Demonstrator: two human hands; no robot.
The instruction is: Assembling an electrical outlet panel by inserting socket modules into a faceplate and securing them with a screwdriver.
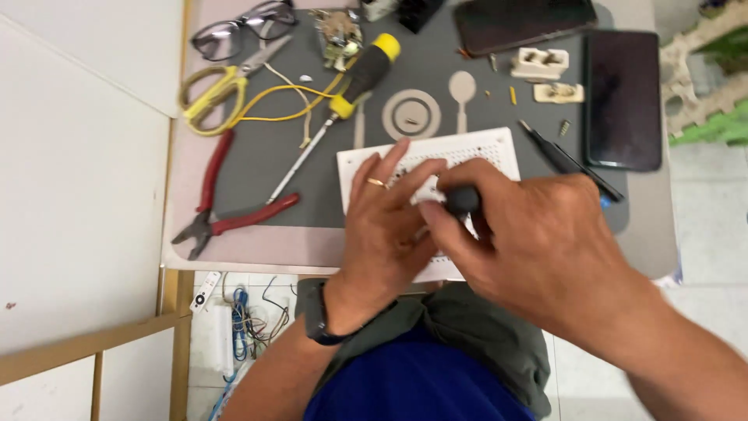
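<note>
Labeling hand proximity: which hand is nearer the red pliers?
Left. The left hand rests on the white box, just right of the red pliers; the right hand, gripping a black handle, sits farther right.

Plastic, metal and rubber under my hands

My right grip (499, 226) closes on a matt black tool handle (462, 200) above the perforated white plastic casing (475, 148), smooth and dull; red rubber-handled steel pliers (226, 218) and two glossy black phones (623, 97) lie on the matt grey desk mat (265, 156).
</note>
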